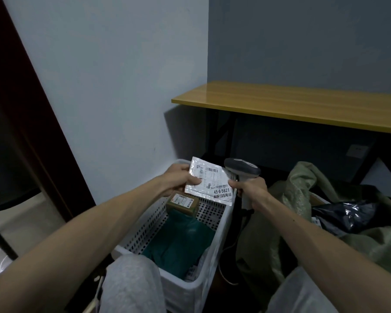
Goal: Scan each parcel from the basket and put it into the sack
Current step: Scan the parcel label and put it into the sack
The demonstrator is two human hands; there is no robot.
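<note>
1. One flat white plastic mailer parcel (209, 185) is held in the air over the far end of the basket, between my two hands.
2. Its printed label faces up at me and the numbers read upright. Its long axis runs roughly left to right, with the right end dipping a little.
3. My left grip (181, 180) pinches the parcel's left edge, thumb on top.
4. My right grip (251, 191) is curled round the handle of one grey handheld barcode scanner (242, 167). The scanner stands upright, with its head just behind the parcel's right corner. My thumb tip sits at the parcel's right edge.
5. One white perforated plastic basket (228, 224) stands on the floor between my knees.
6. Inside it I count one small brown cardboard box (182, 203) at the far end and one teal plastic mailer (181, 241) in the middle. A pale item in the near corner is too hidden to tell.
7. One green woven sack (299, 188) slumps open just right of the basket, with one glossy black plastic parcel (348, 216) inside.
8. One yellow wooden tabletop (280, 102) stands beyond.
</note>
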